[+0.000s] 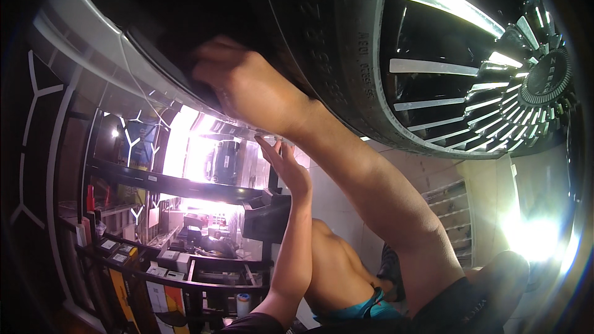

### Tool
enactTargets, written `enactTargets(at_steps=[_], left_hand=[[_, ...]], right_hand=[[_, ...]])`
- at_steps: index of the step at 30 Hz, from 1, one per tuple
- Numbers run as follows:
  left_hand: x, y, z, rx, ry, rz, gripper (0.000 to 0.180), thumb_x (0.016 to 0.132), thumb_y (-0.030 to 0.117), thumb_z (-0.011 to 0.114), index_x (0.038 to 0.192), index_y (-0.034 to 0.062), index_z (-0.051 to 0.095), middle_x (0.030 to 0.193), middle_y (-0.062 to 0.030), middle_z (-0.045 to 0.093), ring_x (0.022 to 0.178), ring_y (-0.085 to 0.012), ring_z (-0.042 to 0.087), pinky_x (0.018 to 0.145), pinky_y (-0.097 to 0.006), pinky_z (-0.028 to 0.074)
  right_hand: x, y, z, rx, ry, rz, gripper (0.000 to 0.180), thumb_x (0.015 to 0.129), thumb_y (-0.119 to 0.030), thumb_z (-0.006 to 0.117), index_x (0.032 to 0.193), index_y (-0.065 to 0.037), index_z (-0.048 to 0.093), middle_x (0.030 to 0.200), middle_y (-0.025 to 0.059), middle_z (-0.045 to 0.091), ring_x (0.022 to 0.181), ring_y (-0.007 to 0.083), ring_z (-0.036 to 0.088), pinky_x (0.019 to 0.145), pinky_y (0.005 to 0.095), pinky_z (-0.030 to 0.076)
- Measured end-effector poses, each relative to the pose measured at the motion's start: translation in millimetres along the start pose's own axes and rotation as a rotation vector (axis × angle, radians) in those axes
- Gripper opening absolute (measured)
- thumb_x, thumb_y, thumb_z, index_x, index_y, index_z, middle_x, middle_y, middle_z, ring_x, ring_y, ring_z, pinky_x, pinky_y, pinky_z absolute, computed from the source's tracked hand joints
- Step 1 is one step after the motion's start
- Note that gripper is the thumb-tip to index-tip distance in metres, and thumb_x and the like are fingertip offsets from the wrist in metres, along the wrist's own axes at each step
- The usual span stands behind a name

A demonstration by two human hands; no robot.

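Right forearm (371,192) takes up the closest spot, slanting up just below the tire (328,43) and ending in the right hand (232,77), which sits left of the tire by the dark wheel arch lining (204,0). That hand is kinda blurry: fingers look curled in toward the lining, but I honestly can't tell if they're gripping anything. Left hand (288,164) is below the tire, fingers up and loosely spread instead of clenched, tips right by the lower edge of the silver body panel (86,43). Can't say for sure whether they touch it. Panel itself curves along left of the tire, with the lining between the two, and a thin wire (137,80) dangles off it.

Multi-spoke wheel (458,68) is set inside the tire, round center cap (547,77) and all. Super bright lamp (538,238) glares below and right of the tire. Down and left of the tire you've got a black shelf rack (167,182) with a bunch of boxes (164,297), plus a small white can (243,305). Bent knee (334,247) and teal shorts (359,309) are straight below the tire.
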State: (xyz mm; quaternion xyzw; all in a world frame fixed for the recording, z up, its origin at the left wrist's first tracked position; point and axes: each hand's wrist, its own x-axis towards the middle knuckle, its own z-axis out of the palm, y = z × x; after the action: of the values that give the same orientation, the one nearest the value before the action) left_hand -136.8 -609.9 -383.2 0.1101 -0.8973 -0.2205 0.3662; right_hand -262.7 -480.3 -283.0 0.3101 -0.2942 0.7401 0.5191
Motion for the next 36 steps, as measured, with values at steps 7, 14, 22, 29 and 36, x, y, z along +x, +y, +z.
enactTargets(at_steps=[7, 14, 22, 29, 36], left_hand=[[1, -10, -1, 0.08, -0.009, 0.081, 0.069, 0.111, 0.029, 0.037, 0.167, 0.0056, 0.005, 0.165, -0.0254, 0.013, 0.14, -0.0387, 0.042, 0.112, -0.048, 0.045], [2, -17, -7, 0.044, -0.027, 0.045, 0.067, 0.111, 0.029, 0.035, 0.167, 0.0046, 0.006, 0.167, -0.0273, 0.011, 0.138, -0.0365, 0.044, 0.109, -0.046, 0.048], [5, -29, -9, 0.102, -0.035, 0.096, 0.073, 0.111, 0.039, 0.037, 0.166, 0.0036, 0.006, 0.168, -0.028, 0.007, 0.142, -0.0354, 0.042, 0.108, -0.047, 0.048], [5, -39, -9, -0.032, -0.053, 0.033, 0.089, 0.106, 0.056, 0.043, 0.166, 0.0033, 0.004, 0.168, -0.0276, 0.007, 0.148, -0.0398, 0.035, 0.113, -0.051, 0.043], [8, -54, -12, -0.237, -0.099, -0.029, 0.09, 0.106, 0.057, 0.041, 0.166, 0.0022, 0.004, 0.17, -0.0259, 0.006, 0.151, -0.0399, 0.032, 0.117, -0.051, 0.039]], right_hand=[[2, -1, -6, -0.022, -0.022, 0.058, 0.023, 0.076, 0.008, 0.067, 0.098, 0.001, 0.069, 0.097, 0.0161, 0.067, 0.096, 0.0359, 0.064, 0.083, 0.0435, 0.057], [3, -5, -4, 0.121, -0.02, 0.125, 0.027, 0.085, 0.006, 0.069, 0.111, 0.0, 0.065, 0.105, 0.0183, 0.066, 0.1, 0.0405, 0.066, 0.083, 0.0472, 0.056], [24, -38, -20, 0.179, -0.274, 0.859, 0.022, 0.088, -0.005, 0.064, 0.108, 0.003, 0.072, 0.1, 0.0249, 0.074, 0.096, 0.0408, 0.073, 0.088, 0.0441, 0.058], [46, -48, -27, 0.049, -0.407, 1.085, 0.023, 0.091, -0.013, 0.063, 0.104, -0.002, 0.078, 0.099, 0.0242, 0.074, 0.096, 0.0398, 0.073, 0.088, 0.0454, 0.058], [24, -49, -25, 0.043, -0.188, 0.851, 0.023, 0.095, -0.024, 0.066, 0.102, -0.005, 0.079, 0.096, 0.0202, 0.075, 0.09, 0.0379, 0.074, 0.085, 0.0429, 0.057]])
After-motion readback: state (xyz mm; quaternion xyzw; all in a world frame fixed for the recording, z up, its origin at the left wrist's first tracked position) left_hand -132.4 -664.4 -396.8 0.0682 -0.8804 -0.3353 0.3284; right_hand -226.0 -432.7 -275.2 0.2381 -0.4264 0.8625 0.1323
